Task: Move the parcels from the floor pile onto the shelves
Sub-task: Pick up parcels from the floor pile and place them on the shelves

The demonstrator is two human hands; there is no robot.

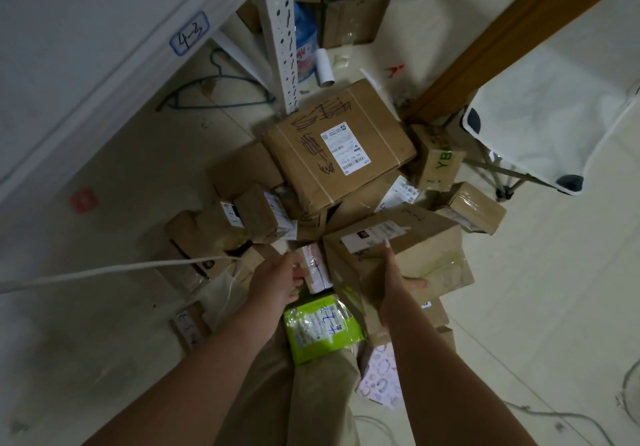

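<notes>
A pile of brown cardboard parcels lies on the floor below a white shelf labelled 4-3. My left hand grips a small pink-and-white box at the near side of the pile. My right hand holds the near edge of a medium cardboard box with a white label, fingers spread over its top and thumb along its side. A green bag parcel marked in blue pen lies just below both hands.
The white perforated shelf post stands behind the pile. A wire hanger lies under the shelf. A brown door frame and a white folding chair are at the right. A white cord crosses the floor at left.
</notes>
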